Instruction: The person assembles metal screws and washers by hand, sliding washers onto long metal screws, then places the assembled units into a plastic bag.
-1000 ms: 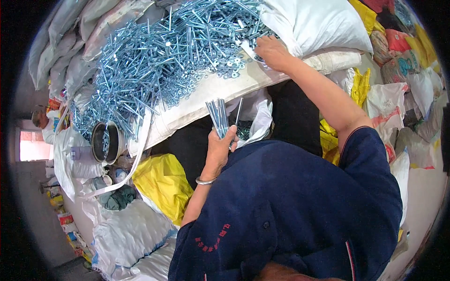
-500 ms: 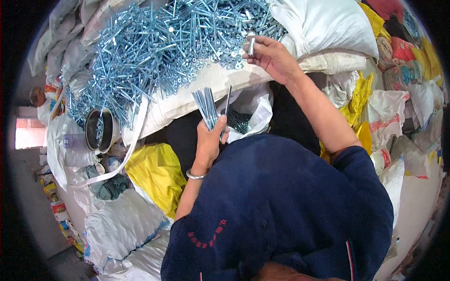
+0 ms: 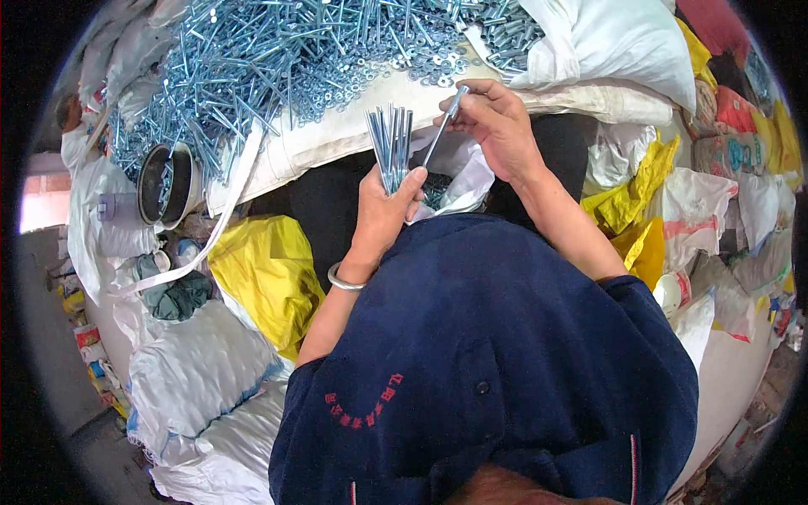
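Note:
My left hand (image 3: pixel 389 210), with a bangle at the wrist, is closed around a bundle of thin metal rods (image 3: pixel 390 145) whose upper ends fan out. One single rod (image 3: pixel 435 141) leans apart from the bundle, its lower end at my left fingers. At its upper end is a short metal sleeve (image 3: pixel 455 104), pinched by my right hand (image 3: pixel 503 130). The sleeve appears to sit over the rod's tip; how far down cannot be seen. Beneath both hands, a white bag (image 3: pixel 465 187) with dark metal pieces inside is partly hidden.
Ahead lies a large heap of loose rods (image 3: pixel 252 67), with washers (image 3: pixel 425 66) along its near edge and sleeves (image 3: pixel 515 40) at its right. A stuffed white sack (image 3: pixel 623 42) borders it. A dark-lined bucket (image 3: pixel 192 189) and yellow bag (image 3: pixel 269 269) are at left.
My right hand has come down from the heap's edge toward my left hand. The sleeve, held apart from the rods before, is now at the single rod's upper end.

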`<state>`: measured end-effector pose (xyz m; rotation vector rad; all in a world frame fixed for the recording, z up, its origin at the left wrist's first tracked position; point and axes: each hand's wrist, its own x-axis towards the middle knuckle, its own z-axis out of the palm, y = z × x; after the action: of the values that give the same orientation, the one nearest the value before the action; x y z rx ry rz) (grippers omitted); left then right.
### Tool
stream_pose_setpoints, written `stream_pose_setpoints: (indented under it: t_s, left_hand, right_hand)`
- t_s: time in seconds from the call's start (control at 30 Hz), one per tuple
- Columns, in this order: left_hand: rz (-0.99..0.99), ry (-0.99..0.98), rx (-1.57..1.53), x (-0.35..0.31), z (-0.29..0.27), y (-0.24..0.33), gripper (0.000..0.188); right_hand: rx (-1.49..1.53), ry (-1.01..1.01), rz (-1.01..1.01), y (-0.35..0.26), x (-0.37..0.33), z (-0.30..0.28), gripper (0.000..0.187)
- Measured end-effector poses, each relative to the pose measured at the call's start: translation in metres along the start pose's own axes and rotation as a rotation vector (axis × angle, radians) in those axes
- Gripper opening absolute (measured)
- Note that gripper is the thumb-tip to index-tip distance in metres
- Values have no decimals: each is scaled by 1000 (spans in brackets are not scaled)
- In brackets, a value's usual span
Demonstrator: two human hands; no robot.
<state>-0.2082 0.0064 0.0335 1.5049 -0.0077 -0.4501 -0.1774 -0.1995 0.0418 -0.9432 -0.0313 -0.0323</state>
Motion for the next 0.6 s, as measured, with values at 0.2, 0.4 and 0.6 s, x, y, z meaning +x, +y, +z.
stream_pose_setpoints:
  t_s: [0.2,0.4,0.6]
  left_hand:
    - [93,29,80,4,-8,-8,30]
    - [69,76,155,6,-13,-7,28]
    - [94,103,111,12,-20,-15,33]
  right_hand:
    - [-27,64,-44,6,-3,7,24]
    - [-146,65,-27,23,-2,12,21]
    - [-313,31,7,46,-2,20,16]
